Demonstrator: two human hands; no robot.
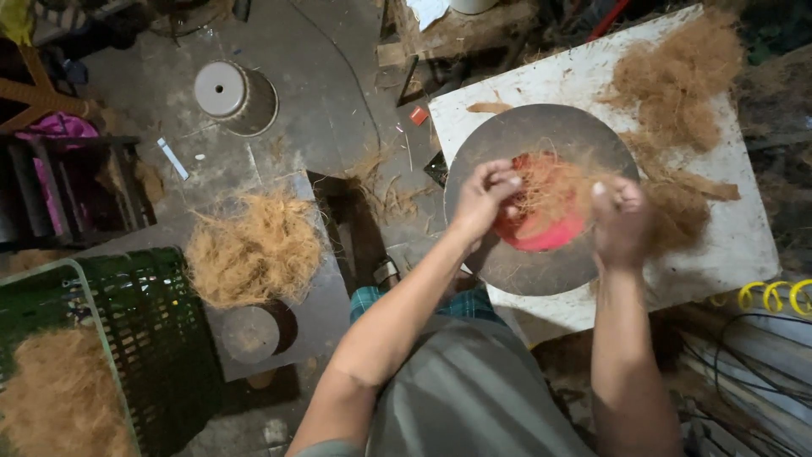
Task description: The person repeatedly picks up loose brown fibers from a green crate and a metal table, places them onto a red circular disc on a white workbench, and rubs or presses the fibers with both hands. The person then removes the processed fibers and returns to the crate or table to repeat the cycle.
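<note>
I am pulling a tuft of coconut fibre (548, 188) between my two hands, just above a red bowl-shaped mould (541, 227) that is sitting on a round dark metal disc (516, 135). My left hand (484, 196) is pinching the strands with fingers drawn close together; my right hand (622, 222) is curling narrow around the other end of the same tuft. The disc is lying on a worn white board (727, 237), and more loose fibre (672, 80) is heaping along the board's far and right side, touching the disc's edge. Beyond the board I am looking down at a grey concrete floor (321, 101), dim and littered. A second fibre pile (254, 247) is resting there to my left, near a green plastic crate (144, 322) holding still more fibre. An upturned grey pot (235, 95) is standing farther off, and yellow coiled tubing (774, 294) is showing at my right.
</note>
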